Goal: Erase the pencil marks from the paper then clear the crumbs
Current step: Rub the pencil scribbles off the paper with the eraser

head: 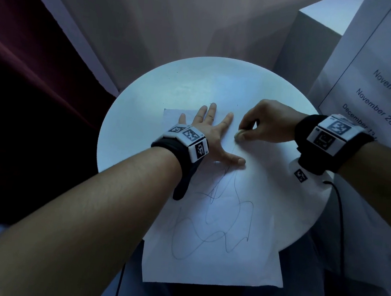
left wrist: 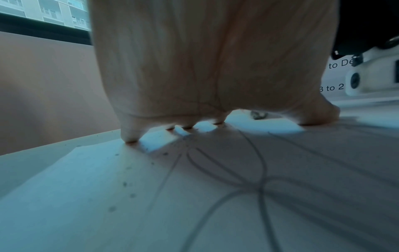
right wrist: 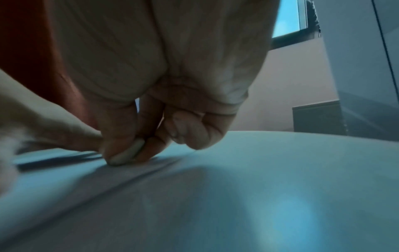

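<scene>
A white sheet of paper (head: 249, 225) lies on the round white table (head: 145, 109) and overhangs its near edge. Looping pencil marks (head: 216, 217) cover the sheet's middle and near part. My left hand (head: 211, 135) lies flat on the far end of the paper with fingers spread, fingertips (left wrist: 129, 138) pressing down. My right hand (head: 261, 128) pinches a small pale eraser (head: 238, 134) between thumb and fingers and holds it against the paper just right of the left index finger. The eraser (right wrist: 127, 154) touches the sheet. Dark crumbs (left wrist: 127, 184) dot the paper near the left hand.
A white panel printed with dates (head: 389, 83) stands at the right behind the table. A dark red curtain (head: 27, 82) hangs at the left. A black cable (head: 341, 223) runs down past the table's right edge.
</scene>
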`<act>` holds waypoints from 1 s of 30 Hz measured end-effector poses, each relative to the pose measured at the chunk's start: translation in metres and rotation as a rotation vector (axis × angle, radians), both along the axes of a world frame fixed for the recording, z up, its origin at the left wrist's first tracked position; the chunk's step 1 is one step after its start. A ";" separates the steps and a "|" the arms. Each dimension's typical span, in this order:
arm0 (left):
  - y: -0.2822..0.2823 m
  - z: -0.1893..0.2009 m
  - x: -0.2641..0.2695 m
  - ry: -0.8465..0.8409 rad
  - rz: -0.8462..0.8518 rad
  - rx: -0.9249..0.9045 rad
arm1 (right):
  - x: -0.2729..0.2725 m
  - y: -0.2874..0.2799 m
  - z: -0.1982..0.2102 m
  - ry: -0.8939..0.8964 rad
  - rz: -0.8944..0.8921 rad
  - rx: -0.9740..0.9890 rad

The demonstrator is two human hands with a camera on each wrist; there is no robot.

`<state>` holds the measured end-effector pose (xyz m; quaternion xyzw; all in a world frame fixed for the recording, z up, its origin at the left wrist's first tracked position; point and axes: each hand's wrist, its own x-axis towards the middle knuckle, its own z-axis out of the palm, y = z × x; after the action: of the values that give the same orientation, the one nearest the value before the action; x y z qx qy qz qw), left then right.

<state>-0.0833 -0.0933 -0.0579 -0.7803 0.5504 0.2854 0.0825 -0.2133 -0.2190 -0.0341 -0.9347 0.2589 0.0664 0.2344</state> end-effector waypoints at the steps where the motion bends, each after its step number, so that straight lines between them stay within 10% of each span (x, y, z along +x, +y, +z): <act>1: 0.000 0.000 0.000 0.000 0.000 0.000 | 0.002 -0.005 -0.001 -0.027 -0.048 -0.010; 21: -0.001 -0.003 0.002 -0.008 -0.010 -0.021 | 0.006 0.016 0.002 -0.019 0.023 0.002; 26: 0.002 0.004 -0.005 -0.050 -0.016 -0.007 | 0.013 -0.004 -0.002 -0.214 -0.435 0.581; 30: 0.000 0.010 -0.034 -0.216 -0.096 -0.095 | 0.015 -0.002 -0.007 -0.202 -0.464 0.660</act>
<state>-0.1176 -0.0932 -0.0482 -0.7824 0.5878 0.1689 0.1177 -0.1987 -0.2215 -0.0416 -0.7280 0.4032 -0.0009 0.5545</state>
